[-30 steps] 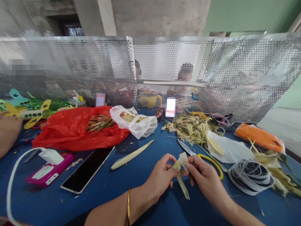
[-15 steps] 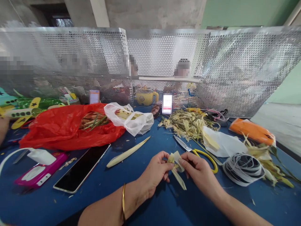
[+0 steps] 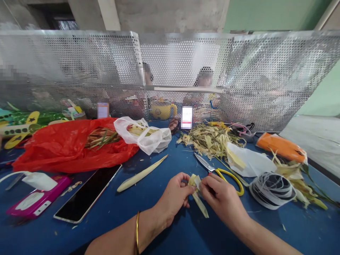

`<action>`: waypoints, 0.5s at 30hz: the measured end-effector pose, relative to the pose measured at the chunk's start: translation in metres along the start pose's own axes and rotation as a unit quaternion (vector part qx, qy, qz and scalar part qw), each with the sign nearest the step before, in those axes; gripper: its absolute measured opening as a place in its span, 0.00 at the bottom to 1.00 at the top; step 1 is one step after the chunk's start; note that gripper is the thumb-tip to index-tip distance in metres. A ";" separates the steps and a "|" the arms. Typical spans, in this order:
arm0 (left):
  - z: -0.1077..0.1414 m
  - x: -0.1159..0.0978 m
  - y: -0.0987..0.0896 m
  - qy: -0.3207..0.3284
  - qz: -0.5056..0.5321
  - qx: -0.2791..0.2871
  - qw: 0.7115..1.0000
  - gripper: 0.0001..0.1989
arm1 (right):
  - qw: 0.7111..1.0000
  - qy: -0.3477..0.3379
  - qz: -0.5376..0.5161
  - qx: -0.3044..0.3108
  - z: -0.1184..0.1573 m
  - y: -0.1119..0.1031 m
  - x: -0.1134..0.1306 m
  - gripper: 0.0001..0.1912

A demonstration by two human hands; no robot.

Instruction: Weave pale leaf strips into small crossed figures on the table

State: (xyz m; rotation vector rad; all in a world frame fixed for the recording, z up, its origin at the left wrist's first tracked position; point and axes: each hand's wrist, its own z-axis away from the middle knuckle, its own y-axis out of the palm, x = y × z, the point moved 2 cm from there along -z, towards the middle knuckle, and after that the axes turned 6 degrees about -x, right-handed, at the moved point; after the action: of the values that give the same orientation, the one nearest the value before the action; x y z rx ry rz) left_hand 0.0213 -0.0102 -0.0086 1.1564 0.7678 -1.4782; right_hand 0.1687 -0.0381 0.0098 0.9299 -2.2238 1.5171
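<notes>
My left hand (image 3: pixel 175 194) is closed in a pinch on a pale folded strip of corn husk (image 3: pixel 202 205), its tail hanging down between my hands. Opposite it, my right hand (image 3: pixel 223 194) pinches the upper right edge of the same husk; its fingertips partly hide the fold. Just beyond my right hand lie yellow-handled scissors (image 3: pixel 204 162), blades pointing away to the left. A long, tapered pale husk piece (image 3: pixel 142 175) rests on the blue table to the left. To the right sits a coil of whitish cord or strip (image 3: pixel 273 193).
A heap of dried husks (image 3: pixel 209 139) and a white sheet (image 3: pixel 251 161) lie ahead right, near an orange packet (image 3: pixel 281 147). Leftward are a red bag (image 3: pixel 61 141), white bag (image 3: pixel 156 140), phone (image 3: pixel 89 194) and magenta power bank (image 3: pixel 39 198). A perforated metal partition (image 3: pixel 183 60) stands behind.
My right hand has shifted slightly left, its fingers curling further over the husk's edge. My left hand keeps its pinch. The whole view has drifted a little.
</notes>
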 end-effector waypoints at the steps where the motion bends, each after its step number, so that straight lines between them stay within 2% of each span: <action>1: 0.000 0.000 0.000 0.002 -0.003 0.001 1.000 0.08 | 1.000 -0.013 0.011 0.000 0.001 0.000 0.000 0.13; 4: 0.000 0.002 0.001 0.006 -0.005 0.002 1.000 0.08 | 0.998 -0.050 0.038 0.016 0.002 0.000 0.002 0.13; 7: -0.001 0.003 0.001 0.013 -0.008 0.001 1.000 0.09 | 0.997 -0.054 0.050 0.032 0.002 0.000 0.003 0.14; 11: 0.000 0.002 0.002 0.019 -0.023 0.005 1.000 0.12 | 0.999 -0.007 0.010 0.030 0.002 0.000 0.001 0.12; 15: 0.001 0.000 0.002 0.025 -0.047 0.003 0.999 0.12 | 0.993 0.094 -0.063 0.021 0.001 0.001 -0.003 0.06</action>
State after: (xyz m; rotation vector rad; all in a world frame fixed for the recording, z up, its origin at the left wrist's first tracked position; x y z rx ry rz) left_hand 0.0229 -0.0114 -0.0077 1.1803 0.8634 -1.5356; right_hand 0.1701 -0.0378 0.0071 0.8824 -1.9705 1.5322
